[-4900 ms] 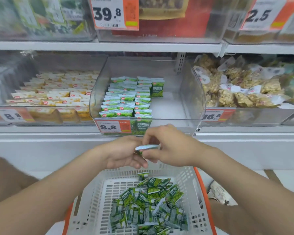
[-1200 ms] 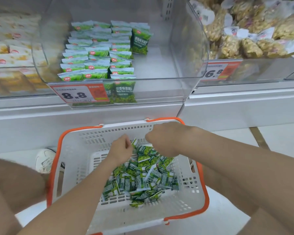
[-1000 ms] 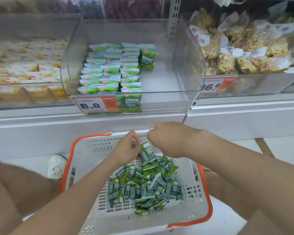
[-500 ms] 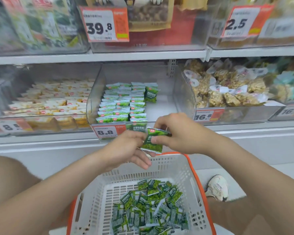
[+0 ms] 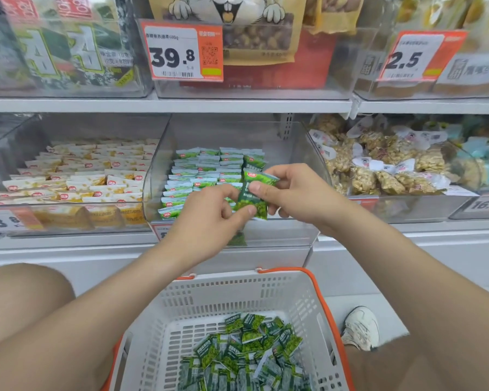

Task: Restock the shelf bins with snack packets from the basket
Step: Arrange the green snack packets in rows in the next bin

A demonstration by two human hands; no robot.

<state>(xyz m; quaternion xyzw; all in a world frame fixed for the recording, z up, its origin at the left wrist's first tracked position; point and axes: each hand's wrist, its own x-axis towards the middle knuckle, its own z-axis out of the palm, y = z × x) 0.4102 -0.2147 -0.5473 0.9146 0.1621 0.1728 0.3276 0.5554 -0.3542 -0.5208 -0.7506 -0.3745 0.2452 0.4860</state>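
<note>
Both hands hold one green snack packet (image 5: 253,197) in front of the clear middle bin (image 5: 299,153). My left hand (image 5: 209,218) pinches its lower edge; my right hand (image 5: 291,193) pinches its upper part. Inside the bin, rows of green packets (image 5: 203,170) fill the left half and the right half is bare. Below, a white basket with orange trim (image 5: 237,300) holds a heap of the same green packets (image 5: 246,356).
The left bin holds yellow-and-white packets (image 5: 82,176); the right bin holds bagged brown snacks (image 5: 378,165). An upper shelf (image 5: 181,105) overhangs the bins, with price tags 39.8 (image 5: 181,52) and 2.5 (image 5: 415,56). My knees flank the basket; a white shoe (image 5: 360,327) is at its right.
Both hands rose from the basket with one green packet and now hold it higher, at the middle bin's front. The view tilted up toward the shelves.
</note>
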